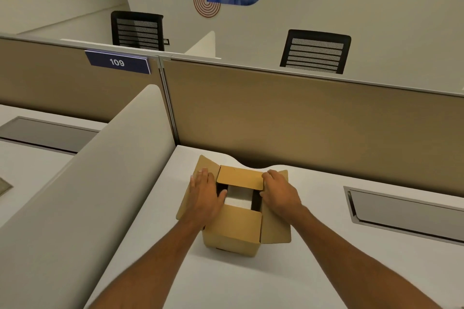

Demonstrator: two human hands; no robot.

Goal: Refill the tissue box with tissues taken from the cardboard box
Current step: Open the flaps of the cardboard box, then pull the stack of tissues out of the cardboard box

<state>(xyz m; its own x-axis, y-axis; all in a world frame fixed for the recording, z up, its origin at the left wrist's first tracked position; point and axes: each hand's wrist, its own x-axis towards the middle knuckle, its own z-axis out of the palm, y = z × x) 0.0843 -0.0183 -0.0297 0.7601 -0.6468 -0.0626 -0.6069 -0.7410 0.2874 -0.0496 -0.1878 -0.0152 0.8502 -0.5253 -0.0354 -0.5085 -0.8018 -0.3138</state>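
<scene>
A brown cardboard box (236,231) stands on the white desk (326,271) in front of me, its four top flaps partly folded back. Through the gap between the flaps a white object (238,198) shows inside; I cannot tell whether it is tissues or a tissue box. My left hand (204,195) lies flat on the left flap, its thumb at the edge of the opening. On the right side, my right hand (278,192) presses the right flap, fingers curled at the corner of the far flap. No separate tissue box is in view.
A tan partition wall (313,118) runs right behind the box. A rounded grey divider (100,183) borders the desk on the left. A grey cable hatch (406,211) is set into the desk at the right. Two black mesh chairs (315,51) stand beyond the partition.
</scene>
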